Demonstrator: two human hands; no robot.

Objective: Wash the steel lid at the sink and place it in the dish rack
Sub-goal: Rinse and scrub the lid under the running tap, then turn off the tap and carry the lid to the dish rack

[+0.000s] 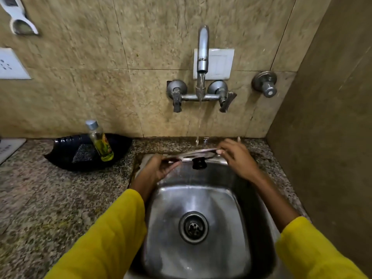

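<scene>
The steel lid is held almost flat and seen edge-on over the back of the steel sink, with its black knob pointing down. My left hand grips its left rim and my right hand grips its right rim. Water runs from the wall tap in a thin stream onto the lid's top. The sink basin below is wet, with the drain in its middle. No dish rack is in view.
A black tray on the granite counter left of the sink holds a scrub pad and a bottle of yellow-green liquid. A wall closes the right side. Tap handles and a round valve stick out above the sink.
</scene>
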